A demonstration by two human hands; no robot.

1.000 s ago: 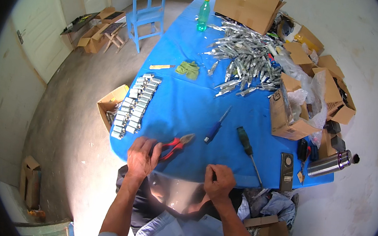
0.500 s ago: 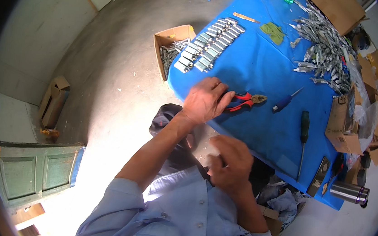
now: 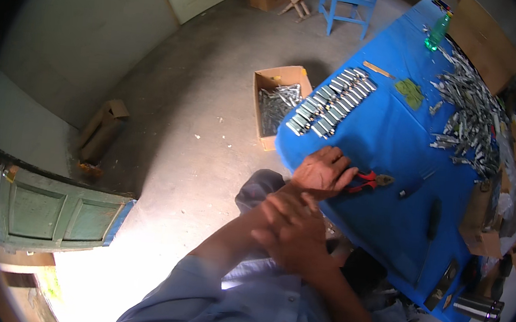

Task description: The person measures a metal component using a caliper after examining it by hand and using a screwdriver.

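My left hand (image 3: 321, 172) rests palm down at the near edge of the blue-covered table (image 3: 385, 133). Its fingers are curled over the handle ends of red-and-black pliers (image 3: 368, 181), whose metal jaws point right; the grip is partly hidden. My right hand (image 3: 295, 230) lies across my left forearm just behind the wrist, slightly blurred, fingers apart and holding nothing. To the right of the pliers lies a blue-handled screwdriver (image 3: 412, 188), and farther right a longer one with a dark green handle (image 3: 434, 218). Beyond my left hand, silver rectangular metal pieces (image 3: 332, 103) stand in two rows.
A heap of metal parts (image 3: 470, 113) covers the table's right side, beside cardboard boxes (image 3: 481, 226). A green bottle (image 3: 437, 32), green cloth (image 3: 408, 93) and steel flask (image 3: 478, 308) are also there. On the floor, an open carton (image 3: 283, 76) holds metal parts.
My right hand has moved left onto my left forearm. The view has shifted, so the table appears lower and farther right. My left hand stays by the pliers.
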